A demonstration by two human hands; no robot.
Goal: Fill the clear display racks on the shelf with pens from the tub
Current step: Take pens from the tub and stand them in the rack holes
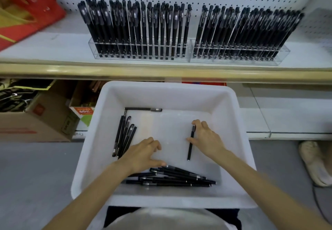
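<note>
A white tub (233, 114) sits below the shelf, holding black pens. One single pen (190, 148) lies upright in the tub's middle right; my right hand (206, 138) pinches it, thumb on its left side and fingers at its cap. My left hand (143, 152) rests low in the tub with bent fingers and nothing visibly in it, between a left bundle of pens (124, 136) and a front pile of pens (172, 177). On the shelf stand two clear racks, the left rack (93, 50) and the right rack (282, 57), both packed with upright black pens.
A lone pen (143, 109) lies along the tub's far wall. The beige shelf edge (161, 71) runs just above the tub. A red bag (27, 10) sits at the shelf's left. Cardboard boxes (41, 120) stand lower left. A pale shoe (314, 161) is at the right.
</note>
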